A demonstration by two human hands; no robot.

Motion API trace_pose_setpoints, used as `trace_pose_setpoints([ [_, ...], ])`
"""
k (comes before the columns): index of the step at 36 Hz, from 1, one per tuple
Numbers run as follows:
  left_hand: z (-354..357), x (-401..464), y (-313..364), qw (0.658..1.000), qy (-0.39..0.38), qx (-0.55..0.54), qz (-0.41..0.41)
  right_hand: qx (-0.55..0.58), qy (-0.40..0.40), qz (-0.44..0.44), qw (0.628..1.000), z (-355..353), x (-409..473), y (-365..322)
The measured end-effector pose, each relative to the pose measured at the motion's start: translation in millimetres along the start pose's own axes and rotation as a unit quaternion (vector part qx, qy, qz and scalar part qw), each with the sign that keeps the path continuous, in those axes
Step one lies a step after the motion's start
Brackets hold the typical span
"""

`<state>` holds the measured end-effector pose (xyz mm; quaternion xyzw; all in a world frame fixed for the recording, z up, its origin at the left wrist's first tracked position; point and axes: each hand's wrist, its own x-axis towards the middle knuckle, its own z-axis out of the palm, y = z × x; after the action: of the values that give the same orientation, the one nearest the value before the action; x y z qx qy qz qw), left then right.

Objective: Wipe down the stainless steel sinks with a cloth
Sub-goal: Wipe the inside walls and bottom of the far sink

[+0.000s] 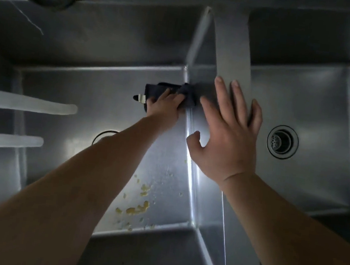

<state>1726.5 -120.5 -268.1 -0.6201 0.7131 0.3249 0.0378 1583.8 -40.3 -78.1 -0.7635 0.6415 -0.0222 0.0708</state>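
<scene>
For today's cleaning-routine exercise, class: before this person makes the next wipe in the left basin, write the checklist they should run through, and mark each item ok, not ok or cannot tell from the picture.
1. Cloth in hand: ok. The left hand grips the dark cloth at the basin's far right corner.
2. Other hand steady: ok. The right hand lies flat on the divider between the basins.
3. Left basin floor free of debris: not ok. Yellow food scraps lie near the front wall.
4. Left drain clear: cannot tell, the forearm covers it.
5. Right drain strainer seated: ok.
6. Cloth damp enough: cannot tell.
</scene>
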Motion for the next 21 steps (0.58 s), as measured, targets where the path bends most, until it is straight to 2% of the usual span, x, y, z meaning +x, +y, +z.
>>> trace_pose_setpoints([
  [4, 36.6, -66.2, -10.2, 0.992, -0.062, 0.093, 0.052, 0.006, 0.005, 0.011, 1.000, 0.5, -3.3, -5.0],
  [8, 63.5, -145.4, -8.4, 0.982, -0.123, 0.116, 0.085, -0.033, -0.045, 0.016, 0.998, -4.9, -7.1, -10.2],
  [13, 86.4, -227.9, -12.4, 0.945, -0.242, 0.177, 0.132, -0.036, -0.097, 0.019, 0.994, -4.5, -40.8, -21.4],
  [15, 93.0, -255.6, -20.9, 0.934, -0.261, 0.187, 0.157, -0.002, -0.091, 0.004, 0.996, -3.9, -82.1, -34.1],
  [18, 91.5, -282.3, -29.7, 0.917, -0.332, 0.175, 0.137, 0.045, -0.084, -0.014, 0.995, -3.7, -152.4, -61.0],
  [21, 82.2, -286.9, -34.1, 0.913, -0.373, 0.129, 0.104, 0.152, -0.109, 0.028, 0.982, 0.2, -204.4, -87.7],
])
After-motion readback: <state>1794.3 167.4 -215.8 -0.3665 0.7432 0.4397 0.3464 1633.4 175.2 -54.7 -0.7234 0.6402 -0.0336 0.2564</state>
